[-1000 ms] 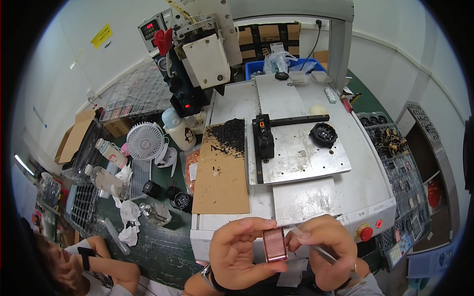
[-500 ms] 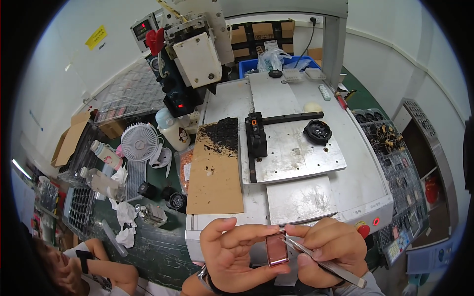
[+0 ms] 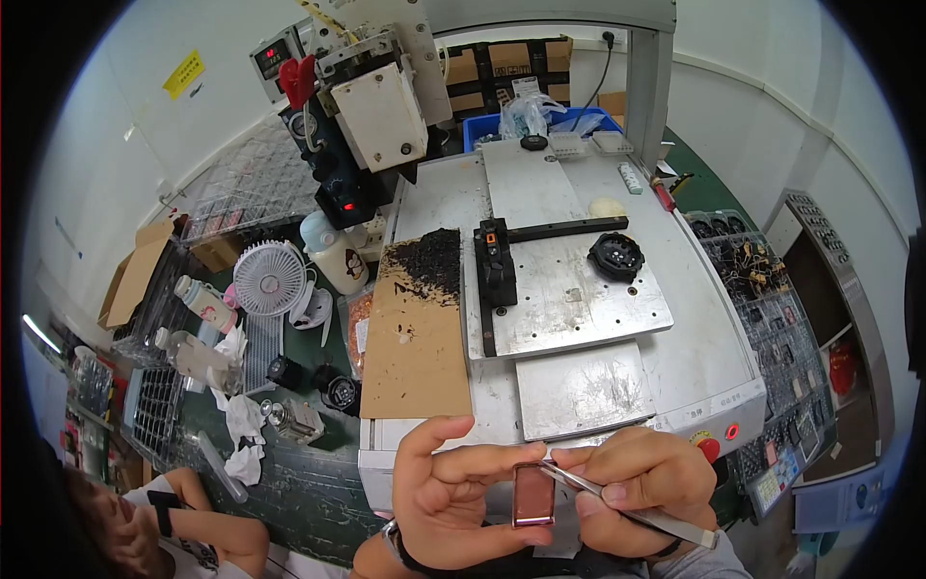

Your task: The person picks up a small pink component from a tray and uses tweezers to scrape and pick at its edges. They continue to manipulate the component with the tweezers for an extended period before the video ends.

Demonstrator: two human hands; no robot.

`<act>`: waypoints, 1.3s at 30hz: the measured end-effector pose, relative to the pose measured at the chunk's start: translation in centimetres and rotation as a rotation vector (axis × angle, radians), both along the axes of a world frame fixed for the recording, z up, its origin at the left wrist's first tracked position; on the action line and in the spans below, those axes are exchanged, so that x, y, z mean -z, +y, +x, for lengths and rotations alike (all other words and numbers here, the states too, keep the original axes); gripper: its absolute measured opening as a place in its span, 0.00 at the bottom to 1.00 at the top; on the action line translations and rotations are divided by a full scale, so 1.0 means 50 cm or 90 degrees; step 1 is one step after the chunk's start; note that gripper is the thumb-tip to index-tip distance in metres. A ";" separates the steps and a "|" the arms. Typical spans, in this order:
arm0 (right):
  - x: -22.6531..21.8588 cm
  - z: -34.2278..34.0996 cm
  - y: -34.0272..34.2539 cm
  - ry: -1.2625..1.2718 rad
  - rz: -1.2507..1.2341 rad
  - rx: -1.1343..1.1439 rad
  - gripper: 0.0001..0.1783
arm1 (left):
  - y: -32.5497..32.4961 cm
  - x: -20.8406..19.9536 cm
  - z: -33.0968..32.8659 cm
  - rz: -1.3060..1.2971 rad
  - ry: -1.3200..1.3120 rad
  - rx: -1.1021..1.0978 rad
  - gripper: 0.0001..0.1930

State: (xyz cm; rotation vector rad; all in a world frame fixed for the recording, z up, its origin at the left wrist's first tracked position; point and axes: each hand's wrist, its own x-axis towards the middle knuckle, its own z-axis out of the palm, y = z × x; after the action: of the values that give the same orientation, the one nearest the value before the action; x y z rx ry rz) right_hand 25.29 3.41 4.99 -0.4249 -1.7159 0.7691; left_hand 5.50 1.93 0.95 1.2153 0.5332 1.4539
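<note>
My left hand [image 3: 449,497] pinches a small rectangular case [image 3: 533,496] by its ends, thumb below and fingers above. The case has a shiny pinkish metal rim and a brownish-red inner face. In my right hand [image 3: 651,482] is a pair of metal tweezers [image 3: 675,526], held like a pen. Their tips meet the case's upper right corner, and whether they grip anything there is too small to tell. Both hands are in front of the machine bed's near edge.
Beyond my hands, a metal fixture plate [image 3: 579,309] carries a black clamp block [image 3: 496,265] and a round black part [image 3: 615,257]. Cardboard [image 3: 415,362] with black scraps lies left. A red button [image 3: 709,449] sits at the right front. A co-worker's arm [image 3: 207,540] rests lower left.
The case has shifted slightly left and turned to stand straighter, its face more toward me. The tweezer tips have moved a little left and up, to the case's upper corner.
</note>
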 end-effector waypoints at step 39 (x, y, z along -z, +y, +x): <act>-0.002 -0.053 -0.003 0.095 0.052 0.171 0.12 | 0.018 -0.042 0.001 0.138 0.211 0.013 0.63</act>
State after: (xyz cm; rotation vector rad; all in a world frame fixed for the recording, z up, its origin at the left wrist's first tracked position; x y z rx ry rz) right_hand 22.61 3.29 5.08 -0.5164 -1.5081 0.5221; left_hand 5.53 2.83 3.04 1.6446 0.5938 1.3233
